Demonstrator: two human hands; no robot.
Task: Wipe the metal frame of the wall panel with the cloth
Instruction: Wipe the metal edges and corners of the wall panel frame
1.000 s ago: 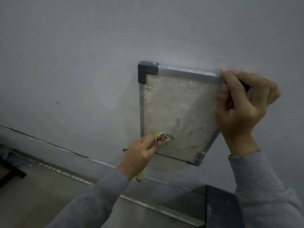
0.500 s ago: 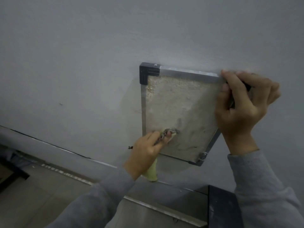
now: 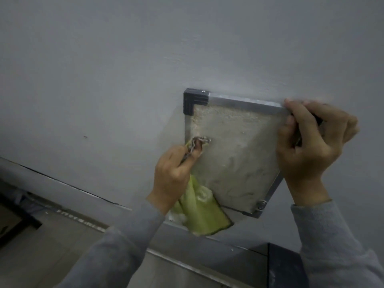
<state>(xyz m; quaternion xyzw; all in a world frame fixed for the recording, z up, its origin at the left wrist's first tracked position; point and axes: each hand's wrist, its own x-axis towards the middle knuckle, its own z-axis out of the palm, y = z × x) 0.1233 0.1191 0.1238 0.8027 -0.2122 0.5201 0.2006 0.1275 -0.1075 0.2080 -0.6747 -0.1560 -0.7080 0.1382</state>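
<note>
- You have one view only, from the head camera, tilted so the floor line slants across the lower left.
- It faces the wall (image 3: 104, 69) from close range, with the wall panel (image 3: 232, 154) right of centre.

- The left hand (image 3: 173, 173) climbs: a second ago it was low on the panel's bottom edge, now it sits up along the left side of the metal frame (image 3: 245, 103).
- The cloth (image 3: 200, 213) goes with it, its soiled tip now pressed at the left rail, mid-height.
- More cloth is out now, a long yellow-green fold hanging below the fist where only a stub showed earlier.
</note>
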